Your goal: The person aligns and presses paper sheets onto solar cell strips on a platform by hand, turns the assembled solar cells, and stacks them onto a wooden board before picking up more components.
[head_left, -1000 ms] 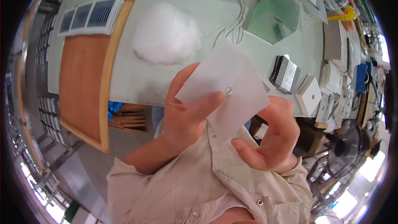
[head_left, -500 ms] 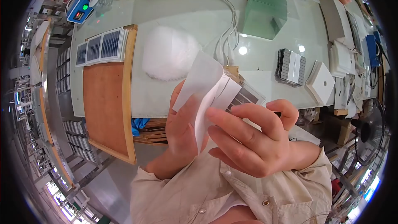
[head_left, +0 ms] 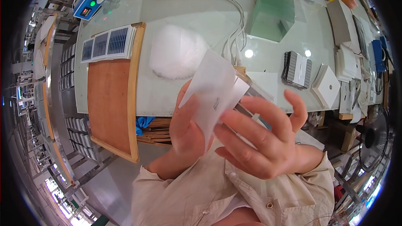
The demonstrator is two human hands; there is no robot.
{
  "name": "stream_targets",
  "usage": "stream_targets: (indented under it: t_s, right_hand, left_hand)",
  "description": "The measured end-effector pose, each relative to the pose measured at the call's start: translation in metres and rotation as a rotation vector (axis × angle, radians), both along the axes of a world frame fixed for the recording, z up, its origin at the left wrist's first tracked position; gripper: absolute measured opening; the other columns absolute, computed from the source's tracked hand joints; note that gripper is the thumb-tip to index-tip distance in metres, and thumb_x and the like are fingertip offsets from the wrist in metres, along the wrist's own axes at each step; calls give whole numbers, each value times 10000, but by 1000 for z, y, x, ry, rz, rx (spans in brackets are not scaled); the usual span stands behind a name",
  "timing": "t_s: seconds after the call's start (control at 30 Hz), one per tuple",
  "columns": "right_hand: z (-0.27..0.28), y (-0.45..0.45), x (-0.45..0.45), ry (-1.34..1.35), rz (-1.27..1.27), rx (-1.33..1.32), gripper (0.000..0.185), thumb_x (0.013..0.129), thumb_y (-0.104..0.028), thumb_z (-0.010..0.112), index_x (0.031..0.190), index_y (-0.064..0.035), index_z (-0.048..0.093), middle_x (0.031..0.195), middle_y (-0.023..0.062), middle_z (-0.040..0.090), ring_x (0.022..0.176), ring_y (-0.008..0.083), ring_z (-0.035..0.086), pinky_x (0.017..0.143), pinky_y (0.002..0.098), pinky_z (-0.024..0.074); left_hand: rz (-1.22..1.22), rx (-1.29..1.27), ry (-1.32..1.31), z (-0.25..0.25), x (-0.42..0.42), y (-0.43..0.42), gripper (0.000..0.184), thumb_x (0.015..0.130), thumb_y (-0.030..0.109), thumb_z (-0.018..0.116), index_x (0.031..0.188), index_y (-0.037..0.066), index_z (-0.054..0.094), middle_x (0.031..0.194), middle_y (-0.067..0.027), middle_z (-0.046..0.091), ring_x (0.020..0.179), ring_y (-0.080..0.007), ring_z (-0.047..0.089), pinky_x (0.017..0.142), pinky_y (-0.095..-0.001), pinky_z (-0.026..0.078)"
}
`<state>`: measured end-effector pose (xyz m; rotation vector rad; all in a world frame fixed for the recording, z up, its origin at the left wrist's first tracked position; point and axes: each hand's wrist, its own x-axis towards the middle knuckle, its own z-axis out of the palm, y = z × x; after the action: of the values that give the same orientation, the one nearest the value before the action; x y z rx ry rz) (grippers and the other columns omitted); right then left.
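Thin translucent white sheets [head_left: 212, 79] are held up in front of my chest, their edges fanned apart at the right. My left hand [head_left: 183, 132] grips them along the left side, and its fingers show faintly through the front sheet. At the lower right edge, the thumb and forefinger of my right hand [head_left: 264, 140] pinch the sheets while its other fingers spread out. A small dark mark shows on the front sheet. Behind the sheets sits a pile of white fluffy material [head_left: 176, 50]. A partly hidden clear item [head_left: 261, 91] lies behind my right hand.
Small solar panels [head_left: 109, 44] rest on a wood-framed board [head_left: 109, 96] at the left. A stack of glass plates [head_left: 274, 14], dark strips [head_left: 296, 69] and white square pads [head_left: 326, 86] stand right of the cables [head_left: 238, 29]. A blue device [head_left: 90, 0] sits far left; a fan [head_left: 370, 136] is at right.
The front sheet has turned to face me more and looks flatter, with a dark mark now showing on it. My right fingers have shifted slightly along its edge. The whole view has moved a little.
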<state>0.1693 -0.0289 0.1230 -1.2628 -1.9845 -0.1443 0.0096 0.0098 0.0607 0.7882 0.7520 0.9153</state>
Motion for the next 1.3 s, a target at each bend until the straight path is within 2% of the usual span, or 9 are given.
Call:
stream_targets:
  t_s: [0.07,0.1,0.17,0.47,0.57,0.8,1.0,1.07,1.3]
  right_hand:
    - [-2,4,1,21,-8,19,331,551,-259,686,832,-106,601,933,48,586,917,284,538,897,555,249]
    - [-4,6,2,44,-21,40,330,553,-264,688,823,-98,595,913,59,572,937,312,538,909,584,240]
    - [-3,9,6,37,-14,36,331,565,-275,686,818,-88,583,892,77,559,957,345,530,930,605,222]
    - [3,13,17,-25,18,-161,265,681,-263,643,787,-40,545,976,156,572,1026,392,497,984,584,182]
    - [-3,15,18,65,1,-157,267,639,-286,661,785,-72,597,948,90,584,1017,348,511,986,599,121]
    - [-5,18,21,59,57,-190,253,680,-273,654,786,-51,596,946,113,593,1075,379,483,1007,582,102]
    - [-11,19,22,193,85,-227,203,652,-150,653,778,-26,553,971,168,592,1110,410,456,1024,550,69]
    - [-11,21,21,268,88,-235,208,640,-84,660,791,-23,529,989,188,589,1125,420,441,1022,542,71]
    - [-15,23,18,398,67,-266,249,637,-35,680,827,-25,519,1011,182,588,1135,406,437,1007,562,85]
  left_hand:
    - [-30,134,215,-12,-5,-4,377,906,194,348,1239,17,345,1185,-93,460,1104,-184,444,931,-324,348]
    - [-25,131,211,-2,-1,-1,377,906,194,348,1239,17,345,1185,-93,460,1104,-184,444,931,-324,348]
    - [96,-279,-419,27,10,7,391,915,217,341,1254,23,328,1191,-82,459,1112,-180,440,931,-322,348]
    - [138,-169,-347,35,15,7,408,921,243,342,1263,20,332,1183,-90,475,1095,-178,456,918,-330,358]
    - [146,-109,-366,32,15,6,405,916,218,365,1264,11,333,1176,-92,486,1090,-171,461,911,-321,362]
    - [142,-33,-367,32,17,8,409,915,177,377,1275,-9,316,1195,-96,475,1103,-154,448,918,-307,358]
    - [127,22,-366,31,17,7,388,916,112,354,1278,-19,306,1290,-117,380,1165,-149,383,960,-312,313]
    - [142,191,-298,28,20,8,387,911,108,364,1267,-31,309,1334,-150,314,1197,-174,341,982,-322,273]
    - [103,257,-285,26,19,10,373,907,113,372,1244,-40,324,1344,-186,282,1200,-201,326,984,-331,254]
